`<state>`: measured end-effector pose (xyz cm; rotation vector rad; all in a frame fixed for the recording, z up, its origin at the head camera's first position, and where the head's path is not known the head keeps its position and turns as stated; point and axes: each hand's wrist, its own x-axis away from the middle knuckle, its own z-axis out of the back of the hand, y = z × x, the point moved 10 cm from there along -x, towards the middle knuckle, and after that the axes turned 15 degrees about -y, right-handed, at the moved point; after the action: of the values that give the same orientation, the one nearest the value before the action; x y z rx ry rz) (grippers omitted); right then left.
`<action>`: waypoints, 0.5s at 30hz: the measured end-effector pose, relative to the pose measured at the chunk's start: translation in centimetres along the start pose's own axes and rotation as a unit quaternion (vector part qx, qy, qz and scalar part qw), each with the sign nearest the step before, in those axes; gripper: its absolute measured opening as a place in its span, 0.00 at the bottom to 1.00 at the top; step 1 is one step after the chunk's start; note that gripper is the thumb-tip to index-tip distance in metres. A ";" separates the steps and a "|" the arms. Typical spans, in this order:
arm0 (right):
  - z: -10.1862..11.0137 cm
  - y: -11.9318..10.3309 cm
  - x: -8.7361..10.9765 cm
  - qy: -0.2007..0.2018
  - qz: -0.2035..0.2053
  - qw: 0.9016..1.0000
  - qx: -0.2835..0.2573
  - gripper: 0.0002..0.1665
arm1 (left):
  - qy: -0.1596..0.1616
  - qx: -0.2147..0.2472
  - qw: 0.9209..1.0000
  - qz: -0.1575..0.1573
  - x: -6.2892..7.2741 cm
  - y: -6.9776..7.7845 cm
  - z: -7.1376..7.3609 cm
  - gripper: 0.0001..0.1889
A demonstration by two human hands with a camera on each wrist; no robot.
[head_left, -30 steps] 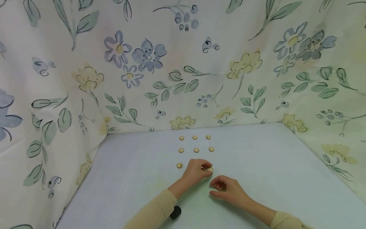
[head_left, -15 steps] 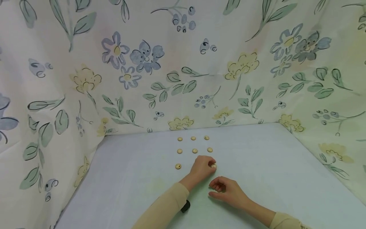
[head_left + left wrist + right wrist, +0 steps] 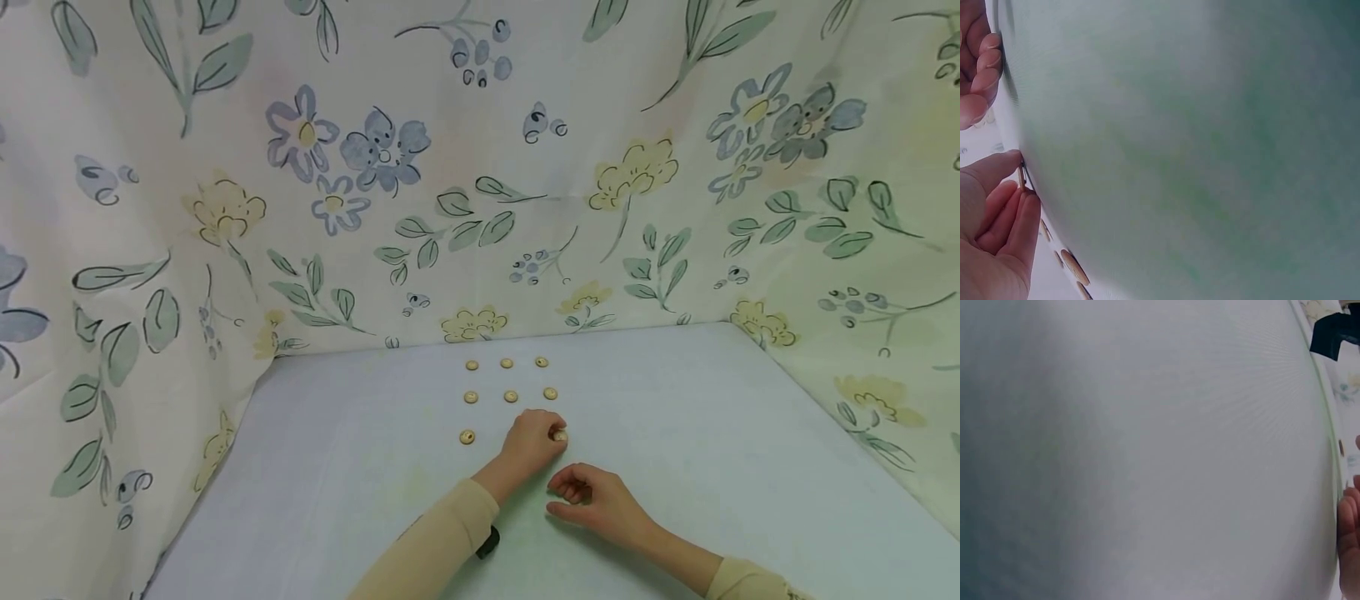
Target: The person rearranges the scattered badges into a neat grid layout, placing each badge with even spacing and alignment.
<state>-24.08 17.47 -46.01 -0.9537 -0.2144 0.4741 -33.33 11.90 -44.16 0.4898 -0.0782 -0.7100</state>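
With thumb and fingertips, my left hand [image 3: 531, 440] pinches a small pale wooden disc [image 3: 560, 436], close over the white table. The left wrist view shows that disc [image 3: 1022, 177] edge-on between the thumb and fingers. Nearer the front and to the right, my right hand [image 3: 600, 502] hangs beside it with loosely bent fingers and nothing visible between them. Beyond the left hand, similar discs lie in a back row [image 3: 507, 363] and a middle row [image 3: 511, 396], with a single holed disc [image 3: 467, 437] to its left.
A floral curtain [image 3: 480, 175] rises behind the white table [image 3: 337, 483] and along its sides. A small black object [image 3: 488, 543] shows beside the left sleeve [image 3: 438, 542].
My left hand has moved slightly right with the disc between its fingers, then stayed nearly still. The right hand has kept its place. The head view has shifted slightly.
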 end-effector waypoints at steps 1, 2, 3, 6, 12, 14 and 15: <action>-0.1 0.6 -0.1 -0.001 -0.002 1.000 0.000 0.14 | -0.001 0.000 1.000 0.002 0.0 -0.1 0.0 0.08; -0.1 1.0 -0.2 -0.001 -0.002 1.000 0.000 0.14 | -0.002 0.002 1.000 0.003 -0.1 -0.1 -0.1 0.08; -0.1 1.3 -0.2 -0.001 -0.002 1.000 -0.002 0.14 | -0.004 0.003 1.000 0.004 -0.1 -0.2 -0.1 0.08; 0.1 1.6 -0.3 -0.001 0.002 1.000 -0.014 0.15 | -0.008 0.001 1.000 0.008 -0.2 -0.2 -0.2 0.09; 0.3 1.5 -0.3 0.000 0.013 1.000 -0.015 0.15 | -0.016 -0.019 1.000 0.019 0.0 0.3 0.1 0.13; 0.4 1.4 -0.3 0.001 0.018 1.000 -0.011 0.14 | -0.018 -0.024 0.999 0.025 0.5 0.5 0.5 0.14; 0.5 1.3 -0.2 0.002 0.020 1.000 -0.010 0.14 | -0.018 -0.026 0.999 0.028 0.8 0.5 0.7 0.15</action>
<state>-24.89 18.39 -46.78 -0.9796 -0.1964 0.5066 -32.59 11.43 -43.34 0.4236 -0.1059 -0.6639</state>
